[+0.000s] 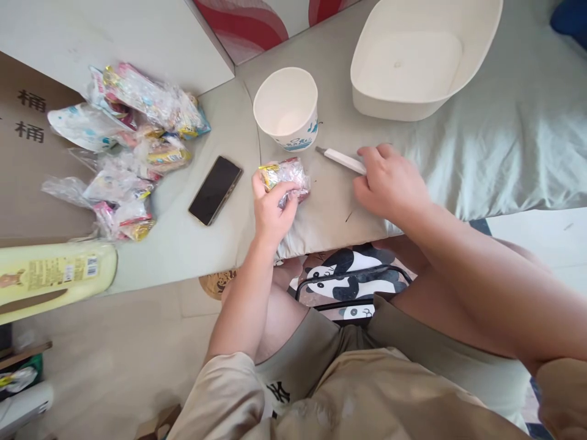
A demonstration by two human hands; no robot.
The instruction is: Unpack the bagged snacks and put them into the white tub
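My left hand point(270, 211) is closed on a small crinkly candy packet point(285, 177) near the front edge of the grey-green bed sheet point(504, 140). My right hand point(389, 180) rests on the sheet with its fingers over the rear end of a white utility knife point(342, 160), whose blade tip points left toward a white paper cup point(287, 110). The cup stands upright just beyond the packet and looks empty.
A white plastic tub point(422, 61) sits at the back right. A black phone point(214, 190) lies left of my left hand. A pile of several clear candy packets point(128, 146) lies further left, by a cardboard box point(22, 171). A yellow bottle point(50, 275) lies at the lower left.
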